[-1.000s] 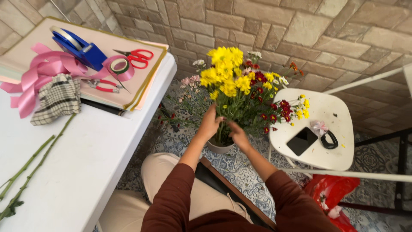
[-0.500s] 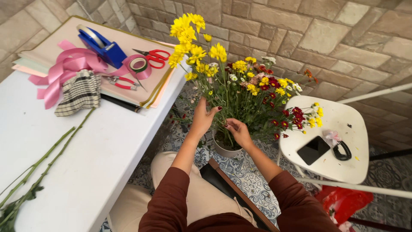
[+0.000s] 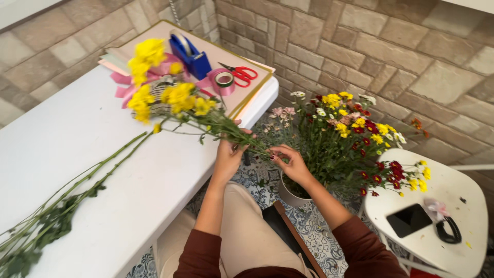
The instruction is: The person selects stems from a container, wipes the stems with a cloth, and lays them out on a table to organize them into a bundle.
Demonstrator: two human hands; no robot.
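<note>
The left hand is closed around the green stems of a bunch of yellow flowers, its fingers wrapped about them just off the right edge of the white worktop. The bunch slants up and to the left from that grip, so its blooms hang over the worktop's far end, in front of the things lying there. The right hand sits just beside the left, fingers narrowed and pinching the lower ends of the same stems, above the rim of a pale pot. That pot stands on the patterned tiled floor and holds a dense mix of red, yellow and white flowers. Along the near left part of the worktop lie several long leafy stems, well apart from the hands. At the far end rests a flat board carrying pink ribbon, a blue tape dispenser, a roll of tape and red-handled scissors. To the right of the pot stands a small white stool with a dark phone and a black cord on it.
</note>
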